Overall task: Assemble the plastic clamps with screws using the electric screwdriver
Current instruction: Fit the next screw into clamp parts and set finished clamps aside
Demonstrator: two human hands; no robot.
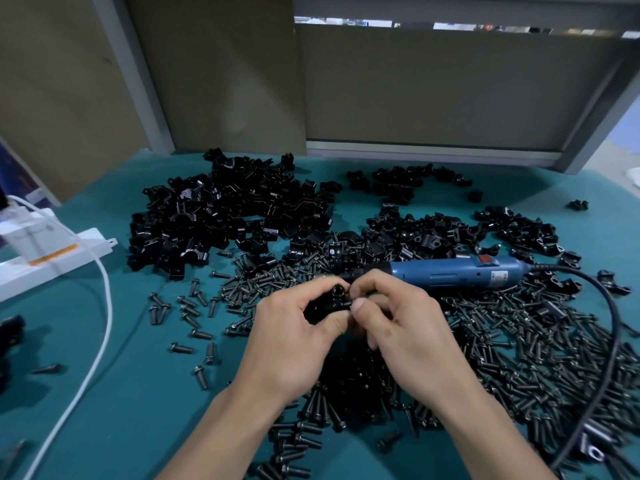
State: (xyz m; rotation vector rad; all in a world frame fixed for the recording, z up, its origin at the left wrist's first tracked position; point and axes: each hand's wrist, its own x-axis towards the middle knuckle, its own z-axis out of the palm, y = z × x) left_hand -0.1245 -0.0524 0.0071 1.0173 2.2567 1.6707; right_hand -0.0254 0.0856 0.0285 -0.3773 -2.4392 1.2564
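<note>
On the table point(138, 393), a pile of clamps point(225, 216) lies at the back left and a looser scatter of clamps point(433, 230) at the back right. Screws point(519, 358) spread in front of both. The electric screwdriver point(457, 271) lies on them, just behind the left hand point(291, 341) and right hand point(398, 327) (which hold one clamp point(332, 303) between them). A power strip point(52, 258) sits far left.

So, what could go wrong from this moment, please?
1. The left hand and right hand pinch the small clamp above the loose screws. If the clamp slips, it may be hard to find among them.
2. The screwdriver lies on the screws just behind the hands, so grabbing it could scatter them.
3. Its cord loops over the screws on the right, and a pull may drag some along.
</note>
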